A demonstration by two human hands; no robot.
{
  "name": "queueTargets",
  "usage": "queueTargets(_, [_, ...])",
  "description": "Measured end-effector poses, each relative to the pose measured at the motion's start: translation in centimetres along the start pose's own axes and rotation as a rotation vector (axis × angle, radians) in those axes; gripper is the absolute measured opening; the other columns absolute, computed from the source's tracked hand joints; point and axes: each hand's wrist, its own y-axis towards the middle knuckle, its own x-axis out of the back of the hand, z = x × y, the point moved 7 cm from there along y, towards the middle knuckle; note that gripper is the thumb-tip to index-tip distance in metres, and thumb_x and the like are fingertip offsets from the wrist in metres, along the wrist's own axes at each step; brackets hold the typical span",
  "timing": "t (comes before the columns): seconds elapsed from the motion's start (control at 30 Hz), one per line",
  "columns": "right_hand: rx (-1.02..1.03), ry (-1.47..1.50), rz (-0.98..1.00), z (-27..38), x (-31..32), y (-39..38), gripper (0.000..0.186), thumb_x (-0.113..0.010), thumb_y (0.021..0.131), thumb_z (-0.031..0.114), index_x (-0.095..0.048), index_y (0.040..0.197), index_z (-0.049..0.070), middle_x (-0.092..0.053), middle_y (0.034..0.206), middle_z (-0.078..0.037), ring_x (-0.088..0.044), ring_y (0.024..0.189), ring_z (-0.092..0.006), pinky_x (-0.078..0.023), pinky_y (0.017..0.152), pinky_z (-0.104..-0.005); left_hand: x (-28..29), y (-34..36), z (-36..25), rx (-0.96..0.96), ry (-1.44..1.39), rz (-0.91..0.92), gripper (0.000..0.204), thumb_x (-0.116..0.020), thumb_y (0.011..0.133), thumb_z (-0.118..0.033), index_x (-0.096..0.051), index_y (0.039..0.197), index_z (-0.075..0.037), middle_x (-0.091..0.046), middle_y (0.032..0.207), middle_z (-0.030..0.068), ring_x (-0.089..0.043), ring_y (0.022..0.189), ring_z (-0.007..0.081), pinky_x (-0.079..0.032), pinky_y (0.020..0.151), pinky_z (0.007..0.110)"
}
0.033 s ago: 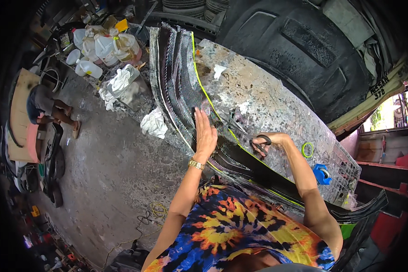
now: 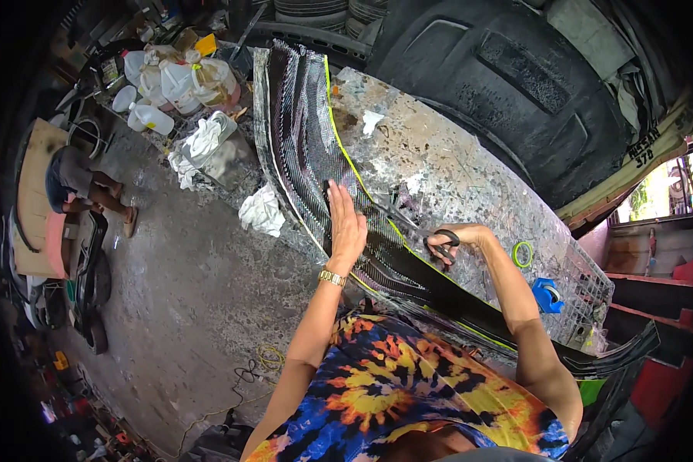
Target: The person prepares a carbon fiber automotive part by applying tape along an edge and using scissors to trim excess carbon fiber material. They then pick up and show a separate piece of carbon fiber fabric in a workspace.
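Note:
A long, curved panel covered in glossy black woven cloth [image 2: 304,135], which looks like carbon fibre, lies across the bench. Bright yellow-green tape [image 2: 346,156] runs along its far edge. My left hand [image 2: 348,229] rests flat on the cloth, fingers stretched out. Through the black handles of a pair of scissors [image 2: 414,226] go the fingers of my right hand [image 2: 463,236]. The blades point left, along the taped edge; whether their tips are between layers I cannot tell.
The stained bench [image 2: 454,165] carries a green tape roll [image 2: 522,254] and a blue tape dispenser [image 2: 547,296]. Plastic jugs [image 2: 179,83] and white rags [image 2: 262,211] are on the left. A large black hood-like panel [image 2: 508,85] stands behind. Another person [image 2: 73,173] bends over at far left.

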Motion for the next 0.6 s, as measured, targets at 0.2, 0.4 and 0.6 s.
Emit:
queueTargets(0.2, [0.066,-0.068,-0.067,3.3,0.0,3.8,0.056,-0.058,0.081,0.065,-0.059,0.077,0.009,-0.06,0.06,-0.001,-0.057,0.054,-0.0085,-0.035,0.045,-0.0211,0.3,2.4,0.9,-0.039,0.095,0.031,0.071,-0.046,0.081,-0.003,-0.013,0.142,0.014,-0.003,0.151,0.0313,-0.009,0.141,0.0457,-0.013,0.117,0.045])
queueTargets(0.4, [0.166,0.037,-0.163,3.0,0.2,7.2,0.044,-0.067,0.082,0.052,-0.057,0.079,0.009,-0.053,0.058,0.002,-0.055,0.049,-0.0082,-0.036,0.044,-0.0222,-0.7,2.5,1.2,-0.036,0.094,0.077,0.073,-0.048,0.082,-0.005,-0.012,0.141,0.016,-0.001,0.151,0.0316,-0.006,0.141,0.0454,-0.012,0.117,0.044])
queueTargets(0.6, [0.247,0.119,-0.228,2.7,-0.5,7.2,0.036,-0.074,0.081,0.04,-0.056,0.073,0.01,-0.052,0.053,0.003,-0.052,0.044,-0.0073,-0.039,0.043,-0.0231,-1.1,2.6,1.6,-0.003,0.131,0.102,0.074,-0.048,0.082,-0.004,-0.01,0.141,0.016,0.001,0.152,0.0312,-0.004,0.141,0.0453,-0.011,0.117,0.043])
